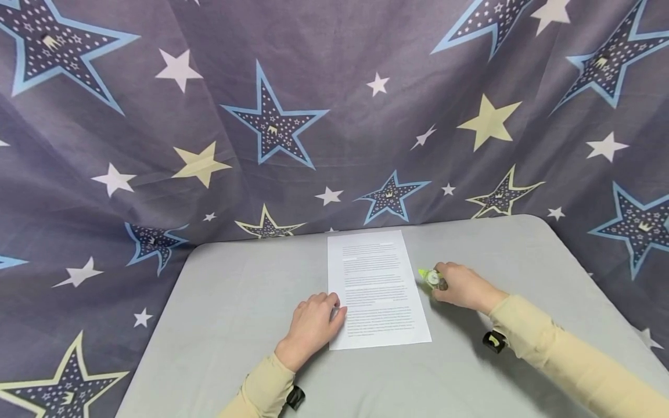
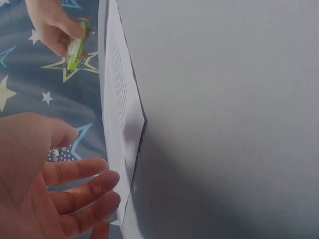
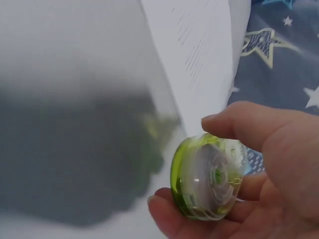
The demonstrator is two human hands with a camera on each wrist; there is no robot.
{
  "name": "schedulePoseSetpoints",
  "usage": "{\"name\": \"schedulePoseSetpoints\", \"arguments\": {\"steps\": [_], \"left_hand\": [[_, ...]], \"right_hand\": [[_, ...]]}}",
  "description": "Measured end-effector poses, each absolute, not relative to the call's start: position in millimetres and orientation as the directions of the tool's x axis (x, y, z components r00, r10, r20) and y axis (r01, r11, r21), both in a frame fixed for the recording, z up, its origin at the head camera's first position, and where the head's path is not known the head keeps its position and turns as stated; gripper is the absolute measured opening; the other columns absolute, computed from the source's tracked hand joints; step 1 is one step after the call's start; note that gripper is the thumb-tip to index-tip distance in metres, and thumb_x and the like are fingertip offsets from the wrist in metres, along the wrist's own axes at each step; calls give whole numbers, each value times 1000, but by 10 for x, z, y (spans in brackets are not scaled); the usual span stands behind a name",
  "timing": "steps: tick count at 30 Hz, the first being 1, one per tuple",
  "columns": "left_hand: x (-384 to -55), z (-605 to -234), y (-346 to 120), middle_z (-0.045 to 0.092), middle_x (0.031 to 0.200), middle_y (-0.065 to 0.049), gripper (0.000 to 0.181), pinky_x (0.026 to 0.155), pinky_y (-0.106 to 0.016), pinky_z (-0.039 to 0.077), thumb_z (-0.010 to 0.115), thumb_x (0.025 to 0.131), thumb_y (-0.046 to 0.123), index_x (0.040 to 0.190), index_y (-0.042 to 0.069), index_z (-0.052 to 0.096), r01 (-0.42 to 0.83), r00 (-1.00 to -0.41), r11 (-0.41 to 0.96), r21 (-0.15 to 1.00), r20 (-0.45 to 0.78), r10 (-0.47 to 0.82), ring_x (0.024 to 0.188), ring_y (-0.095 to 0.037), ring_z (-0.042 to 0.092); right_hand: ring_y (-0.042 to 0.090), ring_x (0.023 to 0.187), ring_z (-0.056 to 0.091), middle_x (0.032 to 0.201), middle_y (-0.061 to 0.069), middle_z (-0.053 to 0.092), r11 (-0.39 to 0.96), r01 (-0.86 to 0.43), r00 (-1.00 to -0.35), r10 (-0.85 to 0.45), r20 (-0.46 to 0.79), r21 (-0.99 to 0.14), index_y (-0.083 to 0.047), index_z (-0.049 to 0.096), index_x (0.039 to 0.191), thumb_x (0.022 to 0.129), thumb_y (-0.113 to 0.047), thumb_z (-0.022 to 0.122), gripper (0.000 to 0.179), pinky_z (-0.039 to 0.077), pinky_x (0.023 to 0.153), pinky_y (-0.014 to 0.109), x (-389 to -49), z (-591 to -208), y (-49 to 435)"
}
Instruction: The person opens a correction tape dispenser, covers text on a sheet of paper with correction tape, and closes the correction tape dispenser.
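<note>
A printed sheet of paper (image 1: 373, 290) lies on the grey table, its lines of text running across it. My right hand (image 1: 465, 287) holds a green and clear correction tape (image 1: 432, 278) just off the sheet's right edge. In the right wrist view the correction tape (image 3: 207, 179) sits between thumb and fingers, its round see-through case showing a reel inside. My left hand (image 1: 316, 322) is at the sheet's lower left edge, fingers loosely bent. Nothing is held in that hand, as the left wrist view of the hand (image 2: 65, 184) shows.
The grey-covered table (image 1: 245, 296) has rounded far corners. Behind it hangs a dark curtain (image 1: 334, 116) patterned with stars. Black wrist straps (image 1: 493, 341) show at both sleeves.
</note>
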State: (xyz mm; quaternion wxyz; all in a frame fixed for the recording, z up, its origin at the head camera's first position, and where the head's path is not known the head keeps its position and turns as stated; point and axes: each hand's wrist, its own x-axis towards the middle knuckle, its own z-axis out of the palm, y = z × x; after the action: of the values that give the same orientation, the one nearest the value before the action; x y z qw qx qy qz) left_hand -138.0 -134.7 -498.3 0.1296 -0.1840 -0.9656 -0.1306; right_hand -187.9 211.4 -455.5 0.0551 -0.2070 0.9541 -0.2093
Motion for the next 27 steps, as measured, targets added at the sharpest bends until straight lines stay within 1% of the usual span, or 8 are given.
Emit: {"name": "schedulePoseSetpoints", "arguments": {"steps": [3, 9, 12, 15, 17, 20, 24, 27], "left_hand": [[-1387, -4980, -1348, 60, 71, 0, 19, 52, -34, 41, 71, 95, 28, 83, 15, 65, 387, -892, 903, 187, 322, 316, 62, -21, 58], [-1399, -4956, -1327, 57, 67, 4, 18, 50, -33, 41, 72, 94, 25, 81, 16, 65, 386, -877, 902, 194, 379, 294, 59, -19, 57], [-1405, -4937, -1294, 55, 67, 5, 16, 51, -34, 43, 71, 94, 24, 81, 16, 66, 402, -870, 892, 207, 389, 302, 61, -19, 58], [-1404, -4908, -1247, 59, 69, 4, 13, 54, -36, 47, 72, 94, 20, 83, 14, 68, 428, -860, 876, 221, 397, 320, 65, -21, 61], [-1406, -4889, -1209, 62, 71, 3, 11, 56, -37, 49, 71, 95, 18, 84, 14, 70, 445, -857, 863, 238, 392, 334, 69, -21, 63], [-1415, -4858, -1149, 63, 74, 6, 10, 57, -34, 50, 72, 95, 18, 86, 16, 70, 468, -857, 841, 272, 372, 356, 71, -17, 63], [-1434, -4810, -1057, 64, 80, 8, 7, 59, -29, 49, 74, 95, 20, 89, 18, 70, 515, -845, 788, 338, 356, 399, 72, -11, 60], [-1444, -4767, -982, 65, 85, 7, 9, 61, -26, 49, 78, 94, 22, 97, 16, 72, 562, -823, 726, 397, 358, 441, 71, -7, 59]], "right_hand": [[17, 70, 49, 80, 2, 52, 820, -386, -902, -431, -12, -422, -1, 60, 101, 82, -14, 79, 30, 45, 60, 33, -1810, -4505, 2043], [17, 71, 49, 82, 3, 53, 791, -439, -879, -476, 21, -427, -5, 62, 107, 83, -11, 81, 31, 44, 59, 32, -1706, -4399, 1925], [17, 74, 56, 86, 1, 60, 761, -494, -850, -525, 48, -421, -7, 64, 111, 85, -11, 83, 33, 49, 63, 35, -1669, -4360, 1872], [18, 81, 66, 93, 0, 69, 711, -564, -806, -585, 91, -420, -8, 66, 114, 87, -8, 83, 32, 56, 70, 39, -1634, -4338, 1829], [18, 86, 69, 98, 1, 74, 677, -605, -776, -619, 120, -420, -8, 67, 115, 89, -5, 80, 29, 58, 75, 39, -1619, -4331, 1802], [18, 89, 71, 104, 4, 76, 647, -638, -750, -645, 147, -418, -8, 68, 116, 90, -1, 78, 28, 58, 76, 39, -1600, -4308, 1766], [17, 89, 71, 103, 4, 76, 624, -665, -727, -665, 168, -411, -9, 70, 112, 89, 1, 77, 26, 58, 76, 38, -1579, -4268, 1714], [16, 86, 71, 100, 2, 77, 601, -687, -706, -685, 178, -409, -9, 71, 109, 88, 2, 77, 24, 59, 75, 37, -1560, -4240, 1676]]}}
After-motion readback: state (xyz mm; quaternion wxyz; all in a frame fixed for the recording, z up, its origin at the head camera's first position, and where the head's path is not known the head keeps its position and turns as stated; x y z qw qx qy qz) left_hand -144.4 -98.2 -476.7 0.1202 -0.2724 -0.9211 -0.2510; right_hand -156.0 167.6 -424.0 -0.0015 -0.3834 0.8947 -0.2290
